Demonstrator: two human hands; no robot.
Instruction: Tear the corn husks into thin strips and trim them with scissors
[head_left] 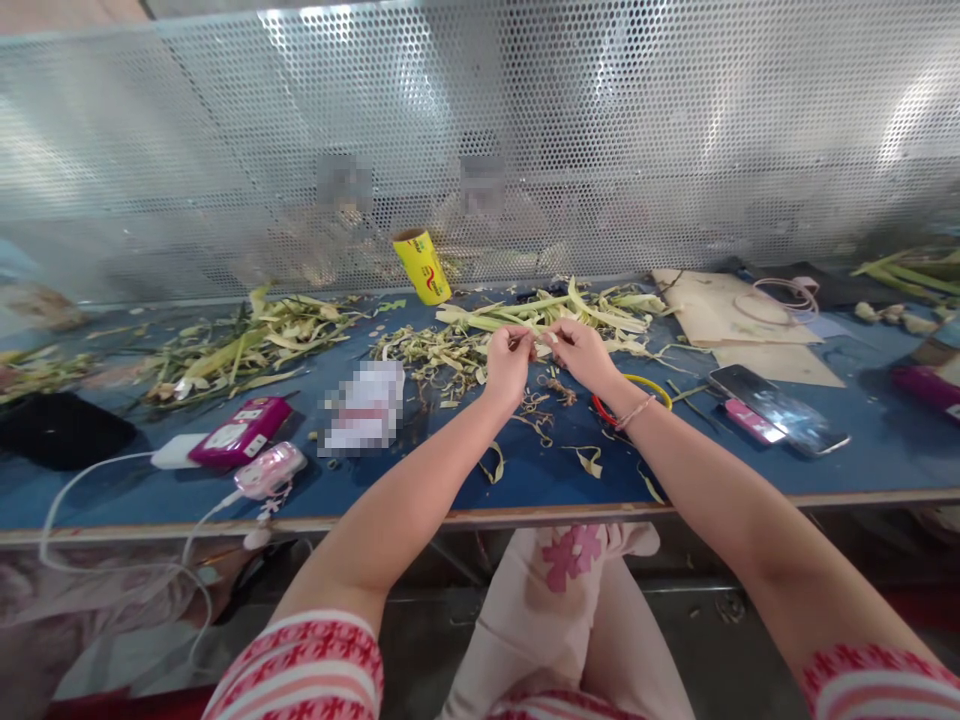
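My left hand (511, 368) and my right hand (583, 355) meet above the blue table (442, 485), fingertips pinched together. Between them is a small pale plant piece (553, 338), mostly covered by the fingers. Behind my hands lies a heap of pale green stalks and leaves (615, 312). Shredded plant bits (427, 355) spread to the left of my left hand. Curled strips (536, 415) are scattered on the table below both hands. Under my right wrist rests a yellow and red ring (656, 388), partly hidden by the forearm.
A yellow tube (421, 268) leans near the perforated metal panel (525, 120). Left are a blurred white packet (367, 410), a magenta device (244, 430) and a pink case (271, 470) with white cables. At right lie a phone (772, 400) and brown paper (727, 305). Another person's leg (112, 610) shows lower left.
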